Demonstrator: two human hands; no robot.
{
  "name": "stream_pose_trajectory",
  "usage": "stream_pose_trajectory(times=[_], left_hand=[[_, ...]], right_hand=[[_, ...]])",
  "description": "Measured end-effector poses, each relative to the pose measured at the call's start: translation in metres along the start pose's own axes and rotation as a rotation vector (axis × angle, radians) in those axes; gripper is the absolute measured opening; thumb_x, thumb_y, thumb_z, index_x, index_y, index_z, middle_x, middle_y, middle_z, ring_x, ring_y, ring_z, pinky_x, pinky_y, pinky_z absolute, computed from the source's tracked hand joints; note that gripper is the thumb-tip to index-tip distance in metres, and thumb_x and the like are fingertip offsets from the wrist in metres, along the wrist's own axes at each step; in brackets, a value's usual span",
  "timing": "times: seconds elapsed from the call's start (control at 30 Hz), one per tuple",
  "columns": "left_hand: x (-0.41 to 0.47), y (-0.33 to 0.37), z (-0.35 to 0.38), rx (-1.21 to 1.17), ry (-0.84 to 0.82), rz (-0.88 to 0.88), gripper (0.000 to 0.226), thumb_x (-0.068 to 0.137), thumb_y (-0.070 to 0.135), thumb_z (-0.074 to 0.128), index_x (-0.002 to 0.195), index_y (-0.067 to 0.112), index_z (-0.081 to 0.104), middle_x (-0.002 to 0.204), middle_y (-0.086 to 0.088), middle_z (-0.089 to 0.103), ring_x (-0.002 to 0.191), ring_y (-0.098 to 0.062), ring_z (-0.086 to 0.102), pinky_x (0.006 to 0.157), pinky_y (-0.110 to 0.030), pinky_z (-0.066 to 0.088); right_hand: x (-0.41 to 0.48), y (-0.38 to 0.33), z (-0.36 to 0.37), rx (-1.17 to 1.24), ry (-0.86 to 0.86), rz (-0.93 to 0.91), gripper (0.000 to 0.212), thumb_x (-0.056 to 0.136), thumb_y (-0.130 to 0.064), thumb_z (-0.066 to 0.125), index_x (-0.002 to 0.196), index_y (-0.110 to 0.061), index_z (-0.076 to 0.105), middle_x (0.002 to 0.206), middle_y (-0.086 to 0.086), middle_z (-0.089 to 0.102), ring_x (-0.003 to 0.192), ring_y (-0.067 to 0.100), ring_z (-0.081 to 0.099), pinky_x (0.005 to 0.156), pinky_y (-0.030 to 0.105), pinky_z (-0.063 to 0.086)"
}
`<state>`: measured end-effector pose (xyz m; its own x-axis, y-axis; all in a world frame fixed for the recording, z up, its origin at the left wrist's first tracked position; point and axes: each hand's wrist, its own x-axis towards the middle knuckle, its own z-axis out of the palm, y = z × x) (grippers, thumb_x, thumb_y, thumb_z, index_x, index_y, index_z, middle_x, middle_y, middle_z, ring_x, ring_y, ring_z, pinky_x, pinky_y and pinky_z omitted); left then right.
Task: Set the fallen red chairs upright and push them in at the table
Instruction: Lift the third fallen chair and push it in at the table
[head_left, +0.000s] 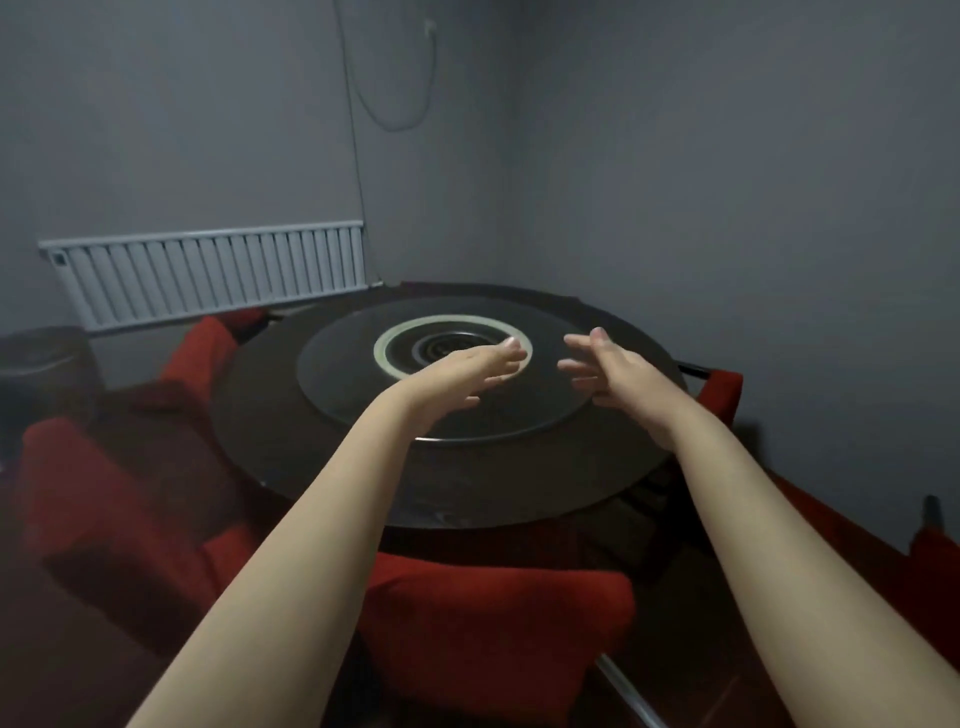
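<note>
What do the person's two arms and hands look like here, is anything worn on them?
Both forearms are bare to the frame's lower edge: no sleeves, watch, bracelets or gloves. The left hand and right hand show no rings that I can make out; the fingernails look short and unpainted.

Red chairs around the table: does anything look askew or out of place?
Yes. The nearest red chair seems tipped against the round table, and the left chair sits angled away. Both hands hover empty.

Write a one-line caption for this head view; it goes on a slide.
Both hands, left and right, reach open and empty over the round dark table, red chairs around it.
</note>
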<state>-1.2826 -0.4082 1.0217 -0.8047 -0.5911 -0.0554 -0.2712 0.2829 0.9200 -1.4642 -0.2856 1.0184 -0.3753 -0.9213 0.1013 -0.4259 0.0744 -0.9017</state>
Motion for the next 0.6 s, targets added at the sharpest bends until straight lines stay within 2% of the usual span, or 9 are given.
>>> stream_pose_trajectory(times=[0.07,0.13,0.3,0.4,0.5,0.6], left_hand=[[0.007,0.006,0.013,-0.178,0.074,0.047,0.048,0.098,0.057,0.029,0.137,0.035,0.048,0.144,0.011,0.047,0.131,-0.006,0.041,0.109,-0.039,0.026],[0.015,0.013,0.030,-0.290,0.151,0.109,0.048,0.100,0.053,0.027,0.138,0.033,0.046,0.148,0.009,0.043,0.136,-0.008,0.037,0.110,-0.038,0.023],[0.037,0.027,0.075,-0.527,0.248,0.301,0.051,0.102,0.049,0.017,0.146,0.029,0.036,0.155,0.008,0.032,0.143,-0.011,0.027,0.119,-0.038,0.016],[0.048,0.042,0.113,-0.653,0.261,0.381,0.048,0.103,0.046,0.014,0.144,0.032,0.035,0.154,0.007,0.034,0.142,-0.010,0.029,0.119,-0.036,0.018],[0.061,0.063,0.152,-0.703,0.265,0.429,0.052,0.103,0.046,0.016,0.146,0.026,0.038,0.150,0.007,0.041,0.139,-0.010,0.035,0.116,-0.035,0.023],[0.079,0.090,0.189,-0.721,0.198,0.426,0.052,0.105,0.042,0.011,0.150,0.023,0.029,0.156,0.002,0.032,0.144,-0.012,0.025,0.120,-0.038,0.015]], right_hand=[[-0.006,0.003,-0.009,0.158,0.073,-0.084,0.055,0.100,-0.057,0.019,0.145,-0.034,0.040,0.140,-0.005,0.053,0.129,0.013,0.047,0.109,0.038,0.034],[-0.014,0.009,-0.021,0.215,0.159,-0.162,0.063,0.093,-0.064,0.020,0.148,-0.037,0.033,0.148,-0.006,0.045,0.136,0.011,0.040,0.113,0.038,0.031],[-0.031,0.028,-0.052,0.337,0.382,-0.338,0.060,0.092,-0.057,0.026,0.149,-0.045,0.015,0.153,-0.005,0.037,0.134,0.009,0.043,0.111,0.034,0.034],[-0.041,0.045,-0.082,0.409,0.457,-0.391,0.060,0.095,-0.054,0.027,0.152,-0.041,0.012,0.152,-0.005,0.040,0.133,0.005,0.045,0.111,0.032,0.035],[-0.048,0.060,-0.118,0.461,0.509,-0.400,0.057,0.099,-0.055,0.029,0.151,-0.040,0.013,0.147,-0.004,0.045,0.130,0.005,0.049,0.107,0.026,0.037],[-0.058,0.074,-0.158,0.467,0.562,-0.410,0.058,0.093,-0.058,0.029,0.147,-0.047,0.013,0.144,0.000,0.049,0.128,0.007,0.052,0.106,0.025,0.037]])
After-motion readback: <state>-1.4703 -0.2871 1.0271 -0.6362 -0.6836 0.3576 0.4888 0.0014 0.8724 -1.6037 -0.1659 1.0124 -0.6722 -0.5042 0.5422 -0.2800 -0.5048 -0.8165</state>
